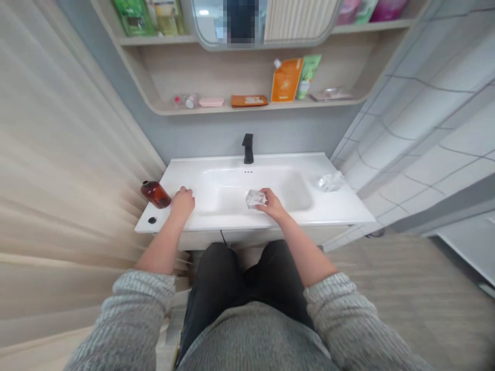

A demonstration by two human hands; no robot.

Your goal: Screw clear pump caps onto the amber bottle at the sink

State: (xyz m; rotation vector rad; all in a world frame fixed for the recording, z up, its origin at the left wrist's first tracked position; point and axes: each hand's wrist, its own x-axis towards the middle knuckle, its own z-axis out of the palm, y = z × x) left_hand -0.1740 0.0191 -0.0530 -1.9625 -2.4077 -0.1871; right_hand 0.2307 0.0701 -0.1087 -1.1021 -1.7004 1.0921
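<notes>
The right hand (273, 205) gripped a clear, crinkled plastic piece (255, 199) between thumb and fingers, holding it above the basin (301, 195), right of the middle and towards the worktop's front edge. The left hand (183, 203) was at the worktop (346, 208), just left of the basin, its fingers curled; whether they held anything could not be told.

Just beside that hand, near the left edge, was an amber bottle (155, 195) with its mouth uncapped; how full it was could not be made out. A small black cap (152, 220) lay at the front left corner. Near the right edge, towards the back, lay a second clear crinkled piece (331, 181), well apart from the right hand.

White surface ran from the basin's right rim to the front right corner, while only a narrow strip lay between basin and front edge. A black faucet (248, 149) stood at the middle of the back edge. On the shelf (212, 72) above, an orange pouch (286, 80) stood beside a green tube (308, 77), their contents hidden.
</notes>
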